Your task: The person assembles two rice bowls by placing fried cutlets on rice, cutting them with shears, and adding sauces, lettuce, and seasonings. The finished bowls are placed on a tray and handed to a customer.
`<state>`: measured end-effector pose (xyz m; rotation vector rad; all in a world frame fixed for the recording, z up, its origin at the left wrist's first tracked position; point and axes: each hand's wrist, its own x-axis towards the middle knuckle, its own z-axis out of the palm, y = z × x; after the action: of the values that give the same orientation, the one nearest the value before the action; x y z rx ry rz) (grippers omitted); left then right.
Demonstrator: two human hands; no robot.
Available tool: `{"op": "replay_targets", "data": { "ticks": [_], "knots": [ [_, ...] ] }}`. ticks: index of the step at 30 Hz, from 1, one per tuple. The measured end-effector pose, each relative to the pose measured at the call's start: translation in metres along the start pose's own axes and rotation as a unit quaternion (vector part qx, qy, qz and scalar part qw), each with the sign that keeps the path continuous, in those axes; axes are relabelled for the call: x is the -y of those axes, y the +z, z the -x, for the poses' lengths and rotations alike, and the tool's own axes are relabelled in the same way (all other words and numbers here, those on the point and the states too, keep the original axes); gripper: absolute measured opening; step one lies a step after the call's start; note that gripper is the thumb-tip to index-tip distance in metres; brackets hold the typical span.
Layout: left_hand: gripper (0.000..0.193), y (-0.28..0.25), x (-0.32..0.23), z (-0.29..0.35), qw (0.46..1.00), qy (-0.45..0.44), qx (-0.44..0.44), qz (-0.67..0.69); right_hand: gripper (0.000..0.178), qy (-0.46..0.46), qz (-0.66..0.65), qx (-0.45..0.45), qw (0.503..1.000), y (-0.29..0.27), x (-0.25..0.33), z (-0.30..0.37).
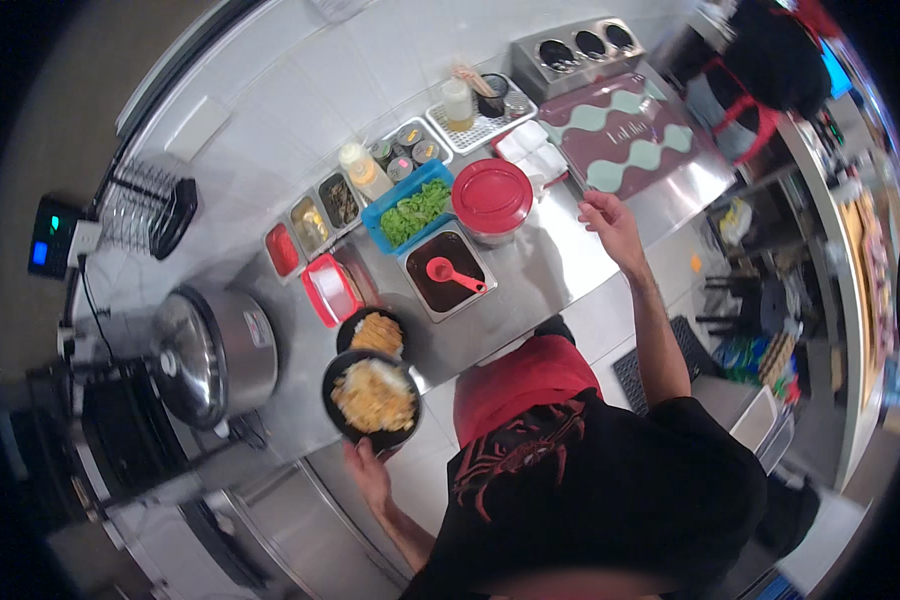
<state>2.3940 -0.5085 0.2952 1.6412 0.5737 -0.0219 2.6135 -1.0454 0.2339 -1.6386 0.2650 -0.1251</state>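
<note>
My left hand (370, 474) grips a black bowl (335, 424) from its near side, fingers partly hidden by it. Golden fried slices (375, 396) and something pale, perhaps rice, fill this bowl. Just beyond it on the counter sits a second black bowl (346, 334) with similar golden strips (379, 334). Over the counter's right part my right hand (608, 225) hovers, fingers loosely curled and nothing visible in them. It is nearest to a brown tray (625, 172) with pale green wavy shapes and a white stack, perhaps napkins (532, 150).
On the steel counter (545, 285) stand a red-lidded tub (491, 197), a steel pan of dark sauce (420, 270) with a red scoop (446, 272), a blue container of lettuce (410, 213) and a red-rimmed box (331, 290). A large steel cooker (240, 345) stands left. Another person (770, 60) is far right.
</note>
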Motion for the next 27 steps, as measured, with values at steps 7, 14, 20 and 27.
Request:
{"op": "replay_targets", "data": {
  "ticks": [7,14,20,27],
  "knots": [
    [0.036,0.229,0.043,0.011,0.976,-0.005,0.180,-0.123,0.034,-0.059,0.037,0.093,0.993,-0.037,0.059,-0.098],
    [0.046,0.374,0.081,-0.016,0.956,-0.127,0.233,0.123,0.038,-0.201,0.064,0.257,0.943,0.065,0.118,-0.163],
    [0.054,0.346,0.087,-0.002,0.968,-0.112,0.180,0.132,0.038,-0.490,0.192,0.422,0.738,0.228,0.157,-0.182],
    [0.043,0.222,0.197,0.152,0.898,-0.184,-0.310,0.251,0.041,-0.391,0.613,0.514,0.455,0.428,0.158,-0.215]
  ]
}}
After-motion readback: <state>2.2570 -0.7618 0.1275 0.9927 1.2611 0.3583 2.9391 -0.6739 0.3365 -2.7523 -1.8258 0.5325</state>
